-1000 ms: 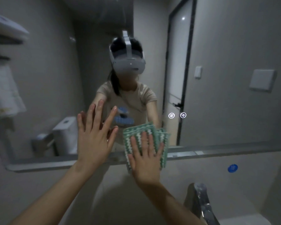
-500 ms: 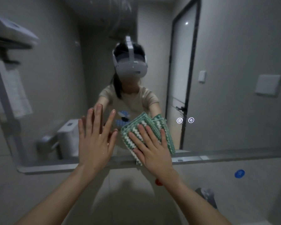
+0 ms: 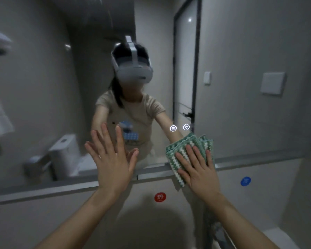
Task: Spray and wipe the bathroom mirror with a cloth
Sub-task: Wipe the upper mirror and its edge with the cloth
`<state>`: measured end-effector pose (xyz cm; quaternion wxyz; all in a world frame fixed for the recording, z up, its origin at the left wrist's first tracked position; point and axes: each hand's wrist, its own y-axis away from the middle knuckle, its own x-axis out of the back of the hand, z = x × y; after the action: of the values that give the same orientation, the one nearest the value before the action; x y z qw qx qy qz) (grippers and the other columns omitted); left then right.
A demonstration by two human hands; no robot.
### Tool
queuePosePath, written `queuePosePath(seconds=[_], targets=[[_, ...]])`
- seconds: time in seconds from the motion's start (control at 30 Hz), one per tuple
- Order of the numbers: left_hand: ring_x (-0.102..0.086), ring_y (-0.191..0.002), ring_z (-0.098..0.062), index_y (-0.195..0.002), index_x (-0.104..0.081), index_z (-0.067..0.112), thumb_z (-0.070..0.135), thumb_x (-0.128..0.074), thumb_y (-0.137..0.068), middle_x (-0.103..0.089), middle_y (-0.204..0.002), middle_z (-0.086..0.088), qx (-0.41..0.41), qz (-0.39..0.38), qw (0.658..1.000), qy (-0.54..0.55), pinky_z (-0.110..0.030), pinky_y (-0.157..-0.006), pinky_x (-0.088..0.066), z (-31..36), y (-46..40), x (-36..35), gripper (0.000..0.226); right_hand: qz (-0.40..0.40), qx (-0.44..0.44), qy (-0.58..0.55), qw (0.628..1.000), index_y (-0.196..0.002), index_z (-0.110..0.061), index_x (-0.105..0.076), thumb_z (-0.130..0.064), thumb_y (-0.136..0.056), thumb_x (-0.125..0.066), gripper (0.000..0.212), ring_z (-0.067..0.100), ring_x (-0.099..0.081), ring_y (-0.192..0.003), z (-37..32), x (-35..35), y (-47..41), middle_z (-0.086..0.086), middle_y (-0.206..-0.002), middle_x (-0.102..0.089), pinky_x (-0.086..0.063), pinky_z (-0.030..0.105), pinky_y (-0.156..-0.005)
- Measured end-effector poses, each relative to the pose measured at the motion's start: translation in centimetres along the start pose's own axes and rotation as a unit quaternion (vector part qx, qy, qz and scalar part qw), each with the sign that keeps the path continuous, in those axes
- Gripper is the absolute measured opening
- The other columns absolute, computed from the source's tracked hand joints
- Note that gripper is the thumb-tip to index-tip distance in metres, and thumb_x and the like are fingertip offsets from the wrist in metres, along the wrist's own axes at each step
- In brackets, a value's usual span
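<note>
The bathroom mirror [image 3: 241, 114] fills the wall ahead and reflects a person wearing a headset. A green and white zigzag cloth [image 3: 179, 153] lies flat against the mirror's lower edge, right of centre. My right hand [image 3: 197, 169] presses it to the glass with straight, spread fingers. My left hand [image 3: 111, 159] rests flat on the mirror further left, fingers straight and spread, holding nothing. No spray bottle is in view.
A metal ledge [image 3: 259, 160] runs along the mirror's bottom edge. Two lit touch icons [image 3: 179, 127] glow on the glass above the cloth. On the wall below sit a red sticker [image 3: 160, 197] and a blue sticker [image 3: 245, 181]. A tap [image 3: 221, 234] stands at lower right.
My right hand has slid the cloth to the right along the mirror's lower edge. My left hand stays flat on the glass in about the same place.
</note>
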<state>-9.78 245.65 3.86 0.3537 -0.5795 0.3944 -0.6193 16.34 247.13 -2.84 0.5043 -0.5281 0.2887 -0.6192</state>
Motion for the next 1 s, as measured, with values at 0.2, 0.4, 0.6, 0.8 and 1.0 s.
queuePosePath(seconds=[0.2, 0.4, 0.6, 0.8, 1.0], targets=[[0.012, -0.143, -0.037, -0.150, 0.005, 0.009, 0.054, -0.028, -0.091, 0.009, -0.158, -0.014, -0.011, 0.019, 1.000, -0.002, -0.061, -0.110, 0.007, 0.1, -0.1, -0.4, 0.081, -0.026, -0.028, -0.008, 0.999, -0.152, -0.033, -0.007, -0.046, -0.101, -0.023, 0.055, 0.019, -0.006, -0.147, 3.0, 1.2, -0.6, -0.001, -0.161, 0.001, -0.017, 0.049, -0.115], [-0.003, -0.141, -0.045, -0.151, -0.007, 0.008, 0.053, -0.033, -0.090, -0.009, -0.156, -0.021, -0.006, 0.002, 1.000, -0.002, -0.059, -0.113, 0.000, 0.6, -0.6, 0.6, 0.080, -0.047, -0.163, -0.044, 0.985, -0.152, -0.031, 0.000, -0.047, -0.102, -0.012, 0.054, 0.019, 0.001, -0.147, 4.6, 2.3, -2.6, 0.000, -0.160, 0.005, -0.011, 0.047, -0.117], [-0.004, -0.144, -0.036, -0.151, -0.016, 0.014, 0.054, -0.032, -0.091, -0.008, -0.157, -0.015, -0.027, -0.010, 0.999, -0.014, -0.060, -0.111, -0.001, -0.6, -0.4, 1.4, 0.074, -0.027, -0.267, -0.092, 0.959, -0.153, -0.023, -0.002, -0.037, -0.102, -0.013, 0.054, 0.024, 0.002, -0.147, -0.5, 1.6, -2.0, 0.006, -0.160, 0.005, -0.002, 0.048, -0.117], [-0.014, -0.142, -0.036, -0.149, -0.025, 0.025, 0.048, -0.046, -0.089, -0.014, -0.155, -0.018, -0.041, -0.005, 0.999, -0.032, -0.066, -0.107, -0.016, -4.0, 0.4, 2.1, 0.068, -0.045, -0.203, -0.127, 0.970, -0.153, -0.026, 0.001, -0.040, -0.102, -0.007, 0.053, 0.025, 0.005, -0.147, -9.7, -0.3, 0.8, 0.005, -0.160, 0.010, -0.005, 0.051, -0.114], [-0.014, -0.141, -0.037, -0.149, -0.027, 0.025, 0.049, -0.040, -0.088, -0.016, -0.152, -0.018, -0.034, -0.003, 0.999, -0.014, -0.062, -0.109, -0.016, -7.0, -0.3, 3.2, 0.066, -0.022, -0.057, -0.127, 0.990, -0.151, -0.031, -0.017, -0.039, -0.101, -0.027, 0.052, 0.021, -0.003, -0.147, -15.7, -0.1, -5.5, -0.001, -0.160, 0.003, 0.001, 0.053, -0.116]])
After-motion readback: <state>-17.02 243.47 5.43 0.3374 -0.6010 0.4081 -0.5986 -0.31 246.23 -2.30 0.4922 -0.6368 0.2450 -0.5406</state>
